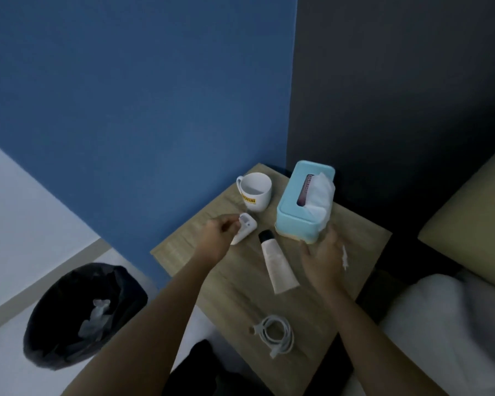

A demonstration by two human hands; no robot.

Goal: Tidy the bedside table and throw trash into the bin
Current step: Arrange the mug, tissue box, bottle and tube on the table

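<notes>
Head view, from the left: a round black bin lined with a dark plastic bag [69,318] stands on the pale floor beside the bedside table, with crumpled whitish trash [93,320] lying inside it. Behind it a blue wall panel meets a dark grey one at the corner.

To its right is the wood-grain bedside table [229,298], square-topped and matte. The left hand [216,234] reaches over its left part, thumb and forefinger closed in a pinch at the end of a small white plastic device with a rounded body [245,227], which lies on the table partly hidden by the fingers. Just behind it stands a glossy white ceramic mug with a yellow label [255,194], handle turned toward the wall.

Near the table's middle lies a flat white squeeze tube with a black cap [277,264], cap pointing toward the back. At the near edge rests a coiled white cable [276,332].

Further right, a light blue rectangular plastic tissue box [303,204] sits at the back, a soft white tissue [319,198] billowing from its slot. The right hand [323,261] hovers at the box's near corner, fingers loosely spread and curved, touching or nearly touching it; which, I cannot tell. A small white paper scrap [345,257] lies just beside that hand. A tan headboard and white bedding [452,324] fill the right edge.
</notes>
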